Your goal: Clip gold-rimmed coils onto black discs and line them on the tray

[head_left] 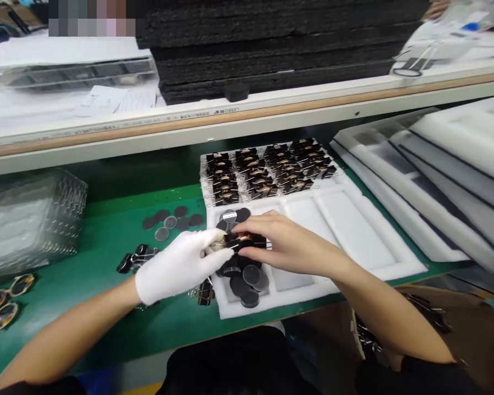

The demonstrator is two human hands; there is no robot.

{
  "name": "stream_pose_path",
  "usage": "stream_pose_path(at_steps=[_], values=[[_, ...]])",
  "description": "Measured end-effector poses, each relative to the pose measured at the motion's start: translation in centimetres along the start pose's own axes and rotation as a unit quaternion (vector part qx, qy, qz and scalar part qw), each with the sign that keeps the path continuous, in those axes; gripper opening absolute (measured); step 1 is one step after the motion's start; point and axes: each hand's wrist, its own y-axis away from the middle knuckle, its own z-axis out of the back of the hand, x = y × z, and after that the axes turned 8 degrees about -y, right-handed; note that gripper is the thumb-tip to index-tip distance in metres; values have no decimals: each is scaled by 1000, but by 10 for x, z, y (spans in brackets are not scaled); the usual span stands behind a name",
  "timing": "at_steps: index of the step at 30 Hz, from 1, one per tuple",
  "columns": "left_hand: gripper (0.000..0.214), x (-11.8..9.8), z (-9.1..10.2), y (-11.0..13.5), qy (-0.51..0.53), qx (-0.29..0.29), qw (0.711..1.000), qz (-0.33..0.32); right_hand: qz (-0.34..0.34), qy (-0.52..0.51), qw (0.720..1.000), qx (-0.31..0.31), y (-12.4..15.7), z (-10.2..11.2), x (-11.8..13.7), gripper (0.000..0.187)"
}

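Note:
My left hand [185, 263], in a white glove, pinches a black binder clip [230, 241] between thumb and fingers. My bare right hand [290, 244] closes on the other end of the same clipped piece, where another black clip and a shiny brownish part show between the fingertips. Exactly how the clips grip that part is hidden. Beneath both hands, round dark discs [239, 285] and a few clear ones lie heaped in the left compartment of a white foam tray [288, 297]. Loose binder clips [125, 263] rest on the green table beside my left hand.
Rows of clipped pieces [255, 170] stand at the tray's back. More discs [181, 211] lie left of it. Tortoiseshell glasses frames [2, 315] and stacked clear plastic trays [37, 214] are at far left. Foam trays [395, 181] pile at right, below a shelf edge [181, 131].

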Motion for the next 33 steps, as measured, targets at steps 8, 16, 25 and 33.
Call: stream_pose_path(at_steps=[8, 16, 25, 33], values=[[65, 28, 7, 31, -102, -49, 994, 4, 1, 109, 991, -80, 22, 63, -36, 24], [36, 69, 33, 61, -65, -88, 983, 149, -181, 266, 935, -150, 67, 189, -168, 27], [50, 115, 24, 74, -103, -102, 981, 129, -151, 270, 921, -237, 68, 173, -228, 29], [46, 134, 20, 93, -93, -146, 968, 184, -173, 322, 900, -238, 74, 157, -211, 43]])
